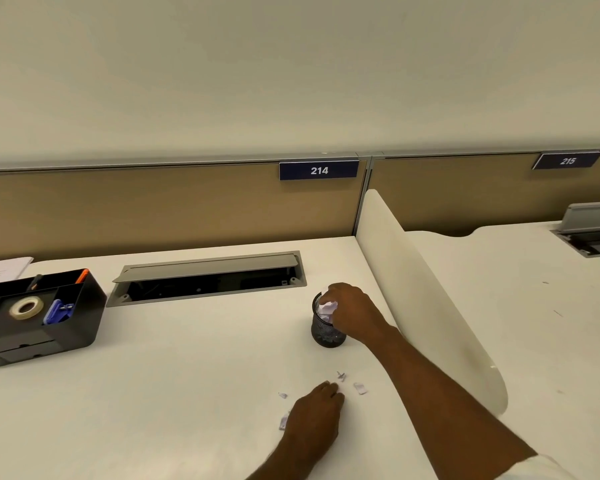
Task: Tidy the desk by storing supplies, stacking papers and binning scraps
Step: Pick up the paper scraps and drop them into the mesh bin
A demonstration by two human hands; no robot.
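Scraps (pixel 360 388) lying on the near part of the desk (pixel 187 375), just beside the left hand (pixel 314 420); one more peeking out at that hand's left edge. Left hand resting knuckles-up, fingertips drawn together at the far end, whether pinching a scrap impossible to tell. Right hand (pixel 352 311) curled over the mesh cup (pixel 327 329) farther back, fingers closed on crumpled paper (pixel 327 308) at the rim. Best to push the crumpled paper fully below the rim before letting go, so nothing springs out. Best also to steady the light cup, likely to tip under a sideways push. Then sweep the loose bits together rather than chase each. Organizer (pixel 39 317) with tape sitting far left, apart.
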